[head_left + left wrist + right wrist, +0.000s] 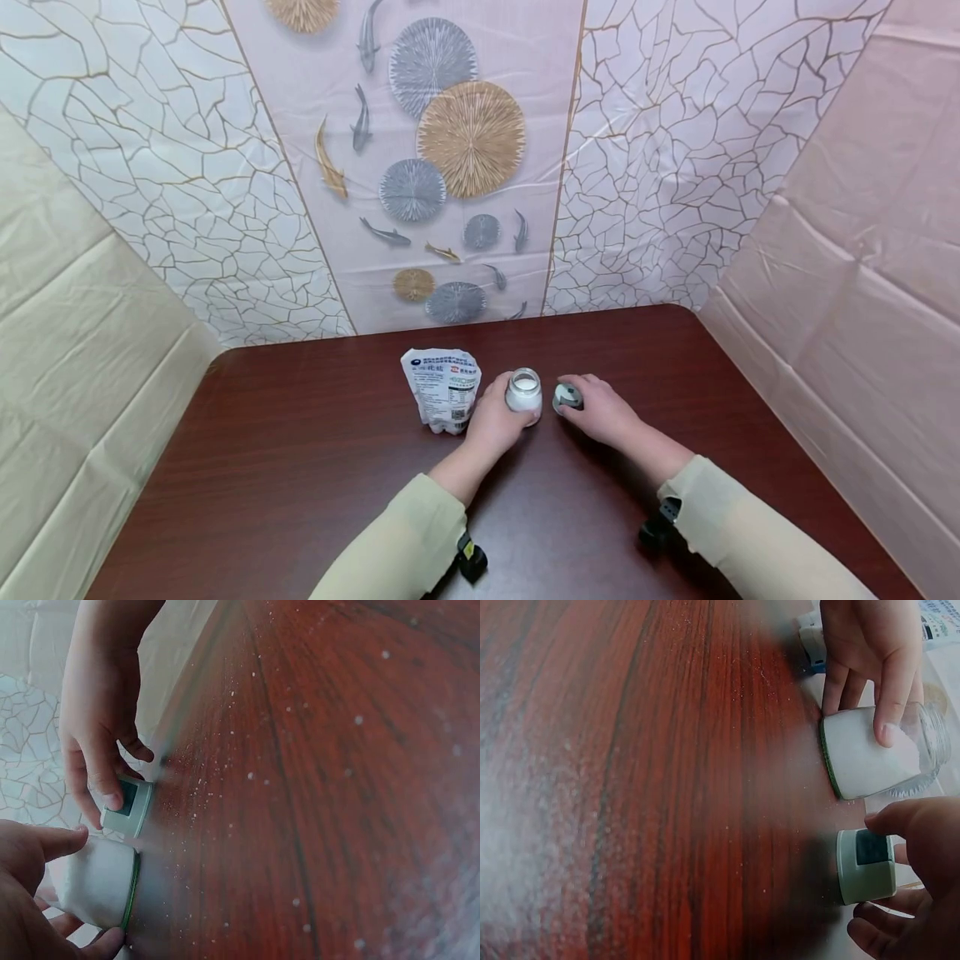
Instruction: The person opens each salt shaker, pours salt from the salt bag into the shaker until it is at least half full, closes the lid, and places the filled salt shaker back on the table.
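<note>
My left hand (497, 419) holds a clear glass jar (870, 754) by its side. The jar stands upright and uncapped on the table, with white grains filling most of it. Just to its right, my right hand (606, 408) grips a pale green lid (862, 879) with a dark green panel between thumb and fingers. That lid (129, 808) rests on the table, a small gap from the jar. A white printed pouch (442, 387) stands to the left of my left hand, close to its fingers.
The dark red-brown wooden table (300, 467) carries scattered white grains in the left wrist view. Patterned sheeting (637, 167) rises behind the table's back edge, and plain pale sheeting (855, 275) hangs along the sides.
</note>
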`<state>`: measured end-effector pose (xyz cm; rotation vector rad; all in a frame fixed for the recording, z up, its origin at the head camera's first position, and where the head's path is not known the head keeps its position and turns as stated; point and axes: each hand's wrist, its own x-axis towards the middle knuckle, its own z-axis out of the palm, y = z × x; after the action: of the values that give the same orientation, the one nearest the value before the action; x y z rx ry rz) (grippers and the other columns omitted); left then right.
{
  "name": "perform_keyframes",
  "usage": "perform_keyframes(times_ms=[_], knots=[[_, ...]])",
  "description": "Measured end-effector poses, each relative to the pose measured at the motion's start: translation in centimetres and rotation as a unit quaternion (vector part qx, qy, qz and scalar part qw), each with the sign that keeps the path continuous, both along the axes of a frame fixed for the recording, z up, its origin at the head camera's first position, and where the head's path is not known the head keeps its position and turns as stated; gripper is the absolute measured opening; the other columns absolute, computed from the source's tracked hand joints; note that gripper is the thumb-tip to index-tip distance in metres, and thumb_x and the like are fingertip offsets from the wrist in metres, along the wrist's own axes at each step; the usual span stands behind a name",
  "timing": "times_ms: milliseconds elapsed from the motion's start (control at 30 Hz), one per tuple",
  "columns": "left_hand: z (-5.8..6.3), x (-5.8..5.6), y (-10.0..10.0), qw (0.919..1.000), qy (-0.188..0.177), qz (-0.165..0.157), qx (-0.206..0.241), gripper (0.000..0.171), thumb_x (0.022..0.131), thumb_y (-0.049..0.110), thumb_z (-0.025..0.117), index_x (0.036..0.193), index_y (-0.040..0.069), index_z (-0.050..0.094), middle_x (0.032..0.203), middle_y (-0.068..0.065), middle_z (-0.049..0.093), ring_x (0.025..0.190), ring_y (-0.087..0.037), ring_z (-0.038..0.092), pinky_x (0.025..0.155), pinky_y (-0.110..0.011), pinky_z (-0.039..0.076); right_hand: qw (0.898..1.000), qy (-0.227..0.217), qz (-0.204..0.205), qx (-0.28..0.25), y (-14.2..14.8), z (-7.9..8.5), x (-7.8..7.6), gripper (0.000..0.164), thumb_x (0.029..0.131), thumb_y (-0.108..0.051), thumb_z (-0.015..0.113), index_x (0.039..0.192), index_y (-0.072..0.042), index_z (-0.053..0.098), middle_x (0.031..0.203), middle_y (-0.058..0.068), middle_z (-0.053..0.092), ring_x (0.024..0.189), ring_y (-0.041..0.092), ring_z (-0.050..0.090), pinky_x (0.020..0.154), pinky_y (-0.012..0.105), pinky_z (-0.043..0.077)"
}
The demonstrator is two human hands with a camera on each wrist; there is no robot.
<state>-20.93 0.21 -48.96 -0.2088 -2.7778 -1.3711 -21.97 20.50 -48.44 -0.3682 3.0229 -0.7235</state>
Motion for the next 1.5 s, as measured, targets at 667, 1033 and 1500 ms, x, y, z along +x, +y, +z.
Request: perform_keyframes(times_ms=[667, 1033, 1500], knots=[[-1.0, -0.2, -0.6, 0.9927, -0.024, -0.054, 0.105, 0.070, 0.086, 0.016, 0.077, 0.144, 0.007, 0.039, 0.137, -0.013, 0.054, 0.126, -0.025, 0.051, 0.106, -0.043, 0.039, 0.994, 0.048, -0.004, -0.100, -0.8, 2.6, 0.1, 0.049, 0.095, -0.028, 0.067, 0.139, -0.011, 0.054, 0.132, 0.017, 0.057, 0.114, 0.029, 0.056, 0.093, 0.049, 0.046], [-0.5, 0.0, -0.7, 0.9946, -0.025, -0.056, 0.084, 0.068, 0.087, 0.014, 0.076, 0.145, 0.006, 0.040, 0.138, -0.016, 0.051, 0.127, -0.028, 0.049, 0.106, -0.045, 0.038, 0.986, 0.081, 0.016, -0.146, -1.7, 4.4, 0.6, 0.048, 0.093, -0.026, 0.069, 0.137, -0.013, 0.057, 0.117, 0.009, 0.060, 0.085, 0.020, 0.055, 0.074, 0.036, 0.046], [-0.6, -0.3, -0.9, 0.9967, -0.039, -0.065, 0.028, 0.071, 0.087, 0.021, 0.076, 0.148, 0.016, 0.041, 0.138, -0.014, 0.049, 0.125, -0.033, 0.045, 0.101, -0.050, 0.040, 0.984, 0.078, 0.026, -0.159, -2.7, 5.5, 0.8, 0.048, 0.093, -0.025, 0.069, 0.138, -0.015, 0.057, 0.120, 0.007, 0.060, 0.085, 0.022, 0.056, 0.073, 0.035, 0.046]])
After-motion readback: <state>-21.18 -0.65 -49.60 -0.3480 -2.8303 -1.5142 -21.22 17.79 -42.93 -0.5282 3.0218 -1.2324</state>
